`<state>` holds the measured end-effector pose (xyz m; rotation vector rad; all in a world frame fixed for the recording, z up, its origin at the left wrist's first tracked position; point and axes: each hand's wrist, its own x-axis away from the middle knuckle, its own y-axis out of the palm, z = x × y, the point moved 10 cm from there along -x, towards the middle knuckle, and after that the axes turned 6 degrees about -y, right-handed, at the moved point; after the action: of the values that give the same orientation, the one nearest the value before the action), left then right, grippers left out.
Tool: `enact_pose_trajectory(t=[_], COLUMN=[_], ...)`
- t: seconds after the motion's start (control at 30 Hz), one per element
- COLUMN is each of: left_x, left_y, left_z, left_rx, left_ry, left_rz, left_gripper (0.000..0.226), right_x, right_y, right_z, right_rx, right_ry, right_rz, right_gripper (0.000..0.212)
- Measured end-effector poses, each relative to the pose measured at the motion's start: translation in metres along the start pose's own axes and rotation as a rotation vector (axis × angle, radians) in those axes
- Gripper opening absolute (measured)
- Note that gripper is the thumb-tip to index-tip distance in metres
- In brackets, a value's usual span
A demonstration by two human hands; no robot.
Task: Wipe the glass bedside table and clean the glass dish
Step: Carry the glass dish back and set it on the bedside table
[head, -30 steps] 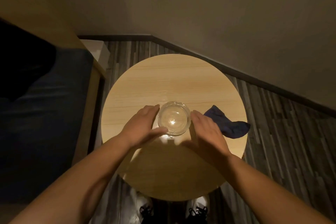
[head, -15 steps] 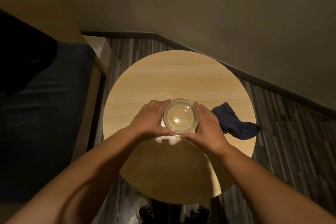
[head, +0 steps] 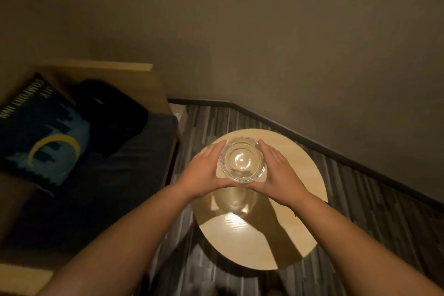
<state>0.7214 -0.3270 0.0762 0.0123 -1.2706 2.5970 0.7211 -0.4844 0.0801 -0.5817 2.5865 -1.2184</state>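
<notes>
A thick round clear glass dish (head: 242, 162) is held up above the round light-wood bedside table (head: 300, 235). My left hand (head: 206, 170) cups its left side and my right hand (head: 278, 173) cups its right side, thumbs meeting under its near edge. The dish and both arms throw a shadow on the tabletop below. The dark blue cloth seen earlier is hidden behind my right arm.
A bed with dark blue bedding (head: 101, 187) and a wooden frame stands at the left, with a printed blue cushion (head: 40, 137) and a black item (head: 113, 118) on it. Striped grey flooring (head: 372, 199) surrounds the table. A beige wall with dark skirting (head: 312, 142) runs behind.
Both hands closed around the glass dish and lifted it off the tabletop towards the camera. The view swung, bringing the bed and cushion into sight; the blue cloth went out of sight.
</notes>
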Motion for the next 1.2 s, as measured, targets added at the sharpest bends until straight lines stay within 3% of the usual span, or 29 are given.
enact_pose_trajectory(t=[0.23,0.5,0.63,0.83,1.0,1.2], left_x=[0.089,0.221,0.301,0.439,0.573,0.726], left_y=[-0.11,-0.146,-0.158,-0.178,-0.183,-0.17], left_z=[0.037,0.007,-0.016,-0.048,-0.072,-0.118], left_rx=[-0.095,-0.049,-0.04,0.014,0.04,0.003], left_ry=[-0.105,-0.349,-0.489,-0.664,-0.798,-1.006], left_rz=[0.219,0.418,0.518,0.674,0.828,0.858], left_gripper=[0.106,0.105,0.106,0.09,0.091,0.105], right_x=[-0.001,0.021,0.043,0.087,0.143,0.239], right_y=[-0.038,0.006,0.045,0.134,0.217,0.302], right_z=[-0.121,-0.239,-0.305,-0.406,-0.492,-0.591], right_rx=[0.067,0.065,0.04,0.025,0.02,-0.013], right_ry=[-0.182,-0.514,-0.665,-0.84,-0.947,-1.065], right_rz=[-0.057,-0.275,-0.395,-0.563,-0.675,-0.788], right_gripper=[0.113,0.113,0.109,0.115,0.119,0.117])
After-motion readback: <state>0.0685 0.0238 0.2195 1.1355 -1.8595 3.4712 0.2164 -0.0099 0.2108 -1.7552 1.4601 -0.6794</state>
